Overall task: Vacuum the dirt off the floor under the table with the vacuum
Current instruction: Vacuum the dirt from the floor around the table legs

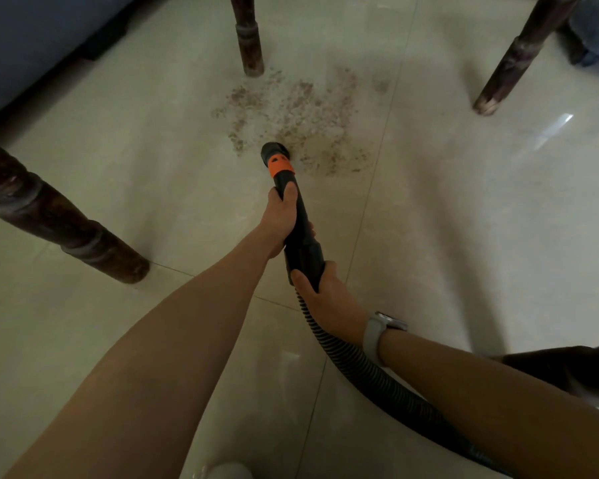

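Two bare hands hold a black vacuum wand point(300, 216) that points away from the person across a pale tiled floor point(464, 219). The left hand point(281, 221) is farther forward, fingers and thumb curled around the wand's middle; the right hand point(320, 288) grips the thicker rear end, just behind the left, with a grey watch point(377, 335) on its wrist. Beyond the left hand, past an orange collar point(281, 166), the nozzle point(274, 152) rests at the near edge of a scattered patch of brown dirt point(301, 115), which spreads ahead and to the right of it. A ribbed black hose point(353, 361) trails back from the right hand, passing under the right forearm and out of sight at the bottom edge. Three dark wooden desk legs surround the work area: one point(63, 223) well to the left of the hands, one point(248, 36) straight ahead touching the dirt's far edge, one point(519, 57) far ahead to the right. Open tile lies on both sides of the wand. The desk's top is out of frame. A dark blurred shape point(564, 371) near the right forearm and a blue-grey form point(32, 43) at far left are hard to make out.
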The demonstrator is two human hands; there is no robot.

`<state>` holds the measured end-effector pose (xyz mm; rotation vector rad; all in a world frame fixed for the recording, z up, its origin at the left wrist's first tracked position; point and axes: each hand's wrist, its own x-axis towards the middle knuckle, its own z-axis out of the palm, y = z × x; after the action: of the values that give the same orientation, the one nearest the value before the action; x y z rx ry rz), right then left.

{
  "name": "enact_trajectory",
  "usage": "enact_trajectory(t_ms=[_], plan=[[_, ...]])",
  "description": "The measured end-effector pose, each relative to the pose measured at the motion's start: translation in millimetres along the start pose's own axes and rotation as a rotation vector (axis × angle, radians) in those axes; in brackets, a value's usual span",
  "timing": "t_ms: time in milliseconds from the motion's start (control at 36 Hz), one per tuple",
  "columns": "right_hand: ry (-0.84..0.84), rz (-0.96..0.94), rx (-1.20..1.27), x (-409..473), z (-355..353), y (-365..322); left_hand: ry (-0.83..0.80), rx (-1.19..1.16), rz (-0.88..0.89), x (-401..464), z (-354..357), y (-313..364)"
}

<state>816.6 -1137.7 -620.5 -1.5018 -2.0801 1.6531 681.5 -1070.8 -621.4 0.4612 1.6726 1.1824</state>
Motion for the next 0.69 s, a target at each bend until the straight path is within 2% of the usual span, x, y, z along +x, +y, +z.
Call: enact_trajectory(t_ms=[278,694], plan=[[0.015,0.013,-0.012,8,-10,-4,-0.012,-0.011,-0.032,8,6,10],[0.042,0.061,-0.005,-43,-12,26,-0.037,0.025,-0.009,-30,34,-23]])
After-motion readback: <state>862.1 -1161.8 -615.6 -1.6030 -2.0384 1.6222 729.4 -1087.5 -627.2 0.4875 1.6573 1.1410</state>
